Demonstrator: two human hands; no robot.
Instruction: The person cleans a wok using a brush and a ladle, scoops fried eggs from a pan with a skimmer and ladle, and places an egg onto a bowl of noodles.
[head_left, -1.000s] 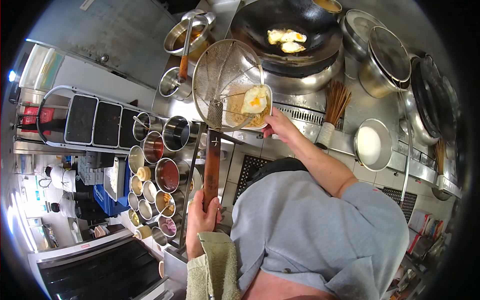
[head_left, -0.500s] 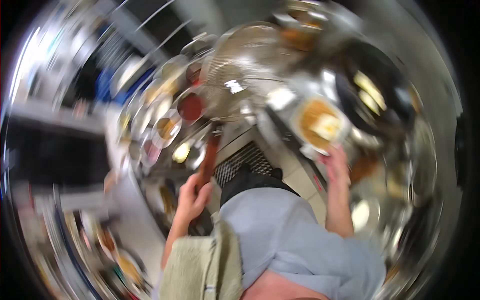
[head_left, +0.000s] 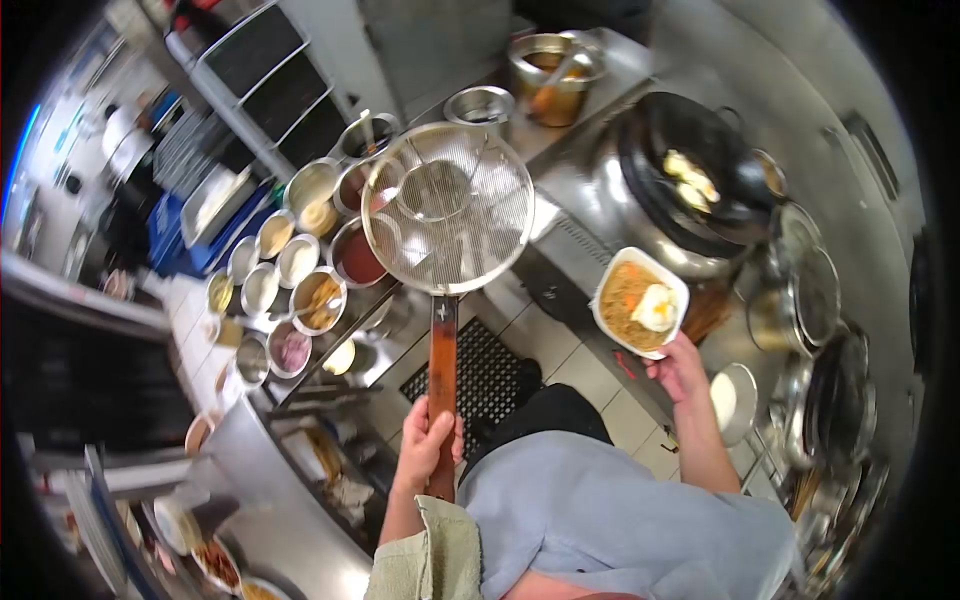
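Observation:
My left hand is closed around the wooden handle of a large wire-mesh strainer. Its round mesh head hangs over the floor and the edge of the ingredient counter. In my right hand is a white square takeaway container, gripped at its near rim. Brown noodles or rice fill it, and a fried egg rests on top toward the right. Beyond the container, a black wok sits on the stove with pale yellow-white pieces of food inside.
Several metal pots of sauces and ingredients, one of red sauce, crowd the left counter. A pot with a ladle stands at the back. Pans and lids line the right side. A black mat covers part of the tiled floor.
The view has turned and steadied. The strainer now faces up in full view, and my left hand is farther right in the picture. Both hands keep hold of their things.

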